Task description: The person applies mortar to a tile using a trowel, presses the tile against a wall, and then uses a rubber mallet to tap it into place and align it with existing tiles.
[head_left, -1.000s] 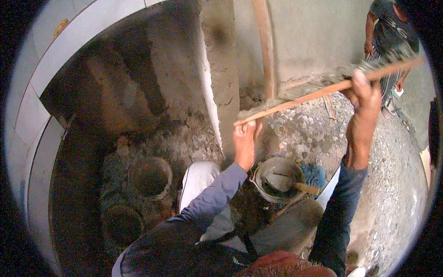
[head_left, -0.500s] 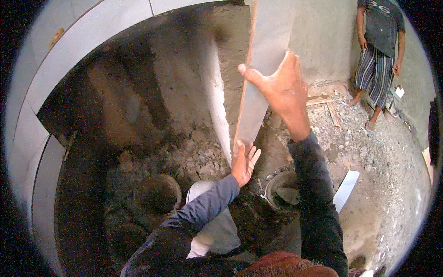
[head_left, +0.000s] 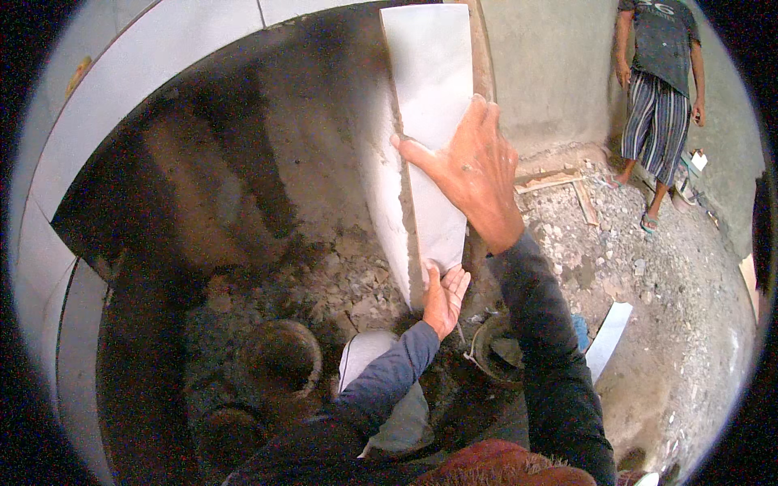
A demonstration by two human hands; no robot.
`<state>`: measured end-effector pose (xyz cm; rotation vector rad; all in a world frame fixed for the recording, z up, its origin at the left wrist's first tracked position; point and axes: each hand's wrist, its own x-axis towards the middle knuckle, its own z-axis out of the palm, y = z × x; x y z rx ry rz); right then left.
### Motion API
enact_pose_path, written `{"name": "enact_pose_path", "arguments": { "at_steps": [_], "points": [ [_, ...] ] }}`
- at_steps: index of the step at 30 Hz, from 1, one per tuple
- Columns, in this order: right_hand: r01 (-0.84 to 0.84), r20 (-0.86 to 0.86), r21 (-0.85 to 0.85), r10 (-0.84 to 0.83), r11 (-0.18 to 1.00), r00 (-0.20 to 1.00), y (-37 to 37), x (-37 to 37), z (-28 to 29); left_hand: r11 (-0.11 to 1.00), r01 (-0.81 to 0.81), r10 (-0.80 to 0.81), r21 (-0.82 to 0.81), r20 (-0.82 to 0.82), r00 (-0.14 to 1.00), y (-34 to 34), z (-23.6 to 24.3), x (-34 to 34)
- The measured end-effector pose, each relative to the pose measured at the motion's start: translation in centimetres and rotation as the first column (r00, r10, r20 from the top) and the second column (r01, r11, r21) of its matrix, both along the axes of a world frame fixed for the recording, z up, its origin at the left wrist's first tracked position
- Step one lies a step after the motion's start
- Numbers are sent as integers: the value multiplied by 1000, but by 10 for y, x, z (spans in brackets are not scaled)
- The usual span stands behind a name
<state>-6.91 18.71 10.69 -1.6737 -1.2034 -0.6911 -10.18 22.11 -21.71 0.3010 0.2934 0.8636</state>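
A long white tile strip (head_left: 433,73) stands upright against the narrow end of a wall, beside a white tiled face (head_left: 387,194) on its left. A rough grey mortar edge (head_left: 410,219) runs between the two. My right hand (head_left: 478,170) spans the strip's middle, thumb on its left edge and fingers at its right edge. Lower down, my left hand (head_left: 443,304) cups the strip's bottom end, thumb on its front and fingers stretched along the right side.
Below sit a bucket (head_left: 496,348) with a grey piece inside and a round container (head_left: 284,356) in shadow. A loose tile strip (head_left: 608,340) lies on rubble-strewn ground (head_left: 681,324). Another person (head_left: 660,89) stands at the far right, near wood pieces (head_left: 559,182). Tiled ledge (head_left: 162,57) curves along the left.
The tile strip has moved left and back onto the wall's end, and its top end now shows. Both hands moved with it; my left hand shifted slightly right and down.
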Motion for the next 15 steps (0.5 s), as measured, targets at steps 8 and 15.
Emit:
{"name": "enact_pose_path", "arguments": {
  "at_steps": [8, 15],
  "points": [
    [9, -36, -57, -11, 998, 999, -4, 6, 3, 996, -86, 88, 19, -75, 993, -21, 25, -1],
    [117, 102, -14, -115, 993, 988, 4, 7, 7, 982, -183, 184, 50, -16, 983, -14, 24, -9]
  ]
}}
